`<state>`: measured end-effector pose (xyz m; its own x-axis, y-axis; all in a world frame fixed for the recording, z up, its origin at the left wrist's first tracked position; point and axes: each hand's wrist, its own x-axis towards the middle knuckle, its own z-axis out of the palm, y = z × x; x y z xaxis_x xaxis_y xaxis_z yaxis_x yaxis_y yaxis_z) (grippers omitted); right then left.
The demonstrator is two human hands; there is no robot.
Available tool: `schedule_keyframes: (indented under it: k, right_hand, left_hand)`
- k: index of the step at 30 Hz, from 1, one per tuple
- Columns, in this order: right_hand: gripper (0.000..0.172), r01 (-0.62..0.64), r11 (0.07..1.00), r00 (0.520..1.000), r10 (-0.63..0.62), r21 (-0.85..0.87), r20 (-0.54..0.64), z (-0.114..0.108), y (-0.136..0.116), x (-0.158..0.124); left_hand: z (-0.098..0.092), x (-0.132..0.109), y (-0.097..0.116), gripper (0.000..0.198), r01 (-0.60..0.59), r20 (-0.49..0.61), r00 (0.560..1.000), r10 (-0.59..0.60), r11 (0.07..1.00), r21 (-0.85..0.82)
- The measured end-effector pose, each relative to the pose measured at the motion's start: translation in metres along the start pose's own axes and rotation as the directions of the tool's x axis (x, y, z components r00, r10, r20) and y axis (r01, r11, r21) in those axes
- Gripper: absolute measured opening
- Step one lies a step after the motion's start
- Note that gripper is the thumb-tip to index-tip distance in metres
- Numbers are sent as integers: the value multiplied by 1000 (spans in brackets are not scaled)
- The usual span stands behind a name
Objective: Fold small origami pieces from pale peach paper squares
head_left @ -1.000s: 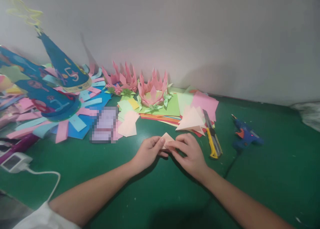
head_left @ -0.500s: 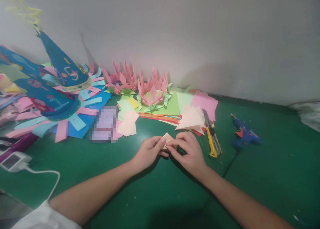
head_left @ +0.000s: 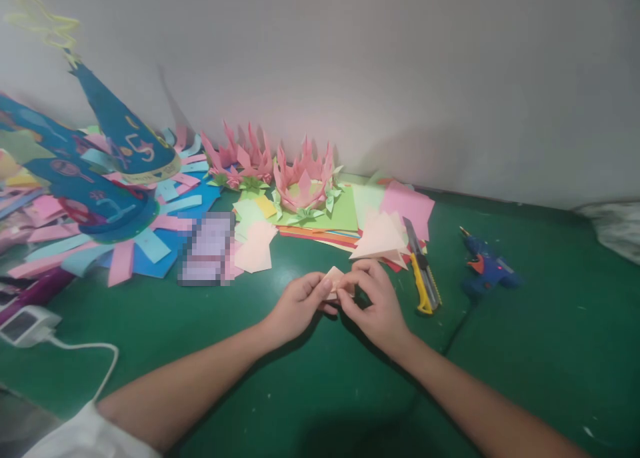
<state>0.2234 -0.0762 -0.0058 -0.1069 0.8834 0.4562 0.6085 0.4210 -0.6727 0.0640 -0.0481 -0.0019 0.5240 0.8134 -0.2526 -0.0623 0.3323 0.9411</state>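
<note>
A small folded piece of peach paper [head_left: 336,279] sits between my two hands just above the green table [head_left: 525,351]. My left hand [head_left: 296,305] pinches its left side with thumb and fingertips. My right hand [head_left: 379,301] pinches its right side, fingers curled over the fold. Just behind my right hand lies a stack of folded peach paper triangles [head_left: 381,239]. Most of the small piece is hidden by my fingers.
A yellow utility knife [head_left: 423,278] and a blue glue gun [head_left: 486,269] lie to the right. Pink paper lotus flowers [head_left: 303,181], coloured paper sheets [head_left: 345,215] and blue paper cone hats [head_left: 120,135] line the back and left. A white charger with cord [head_left: 27,325] lies at the left edge.
My right hand's fingers have curled in closer and shifted slightly left on the peach paper, which now shows less. My left hand has hardly moved.
</note>
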Motion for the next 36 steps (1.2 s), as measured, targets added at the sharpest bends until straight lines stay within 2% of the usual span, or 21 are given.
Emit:
schedule_keyframes:
  k: [7, 18, 27, 36]
  right_hand:
    - [11, -34, 995, 999, 32, 94, 19, 0, -2, 3]
    - [6, -170, 969, 984, 158, 178, 77, 1, -4, 1]
    - [5, -294, 906, 953, 254, 305, 162, 2, 0, 0]
    - [15, -291, 819, 957, 255, 494, 141, -4, 3, 3]
  left_hand:
    - [0, -1, 0, 41, -10, 18, 1000, 9, 999, 31]
    - [-1, -3, -2, 41, -27, 8, 1000, 27, 993, 118]
    - [-4, -3, -5, 36, -15, 29, 1000, 10, 981, 192]
    - [-2, -2, 2, 36, -33, -26, 999, 32, 999, -22]
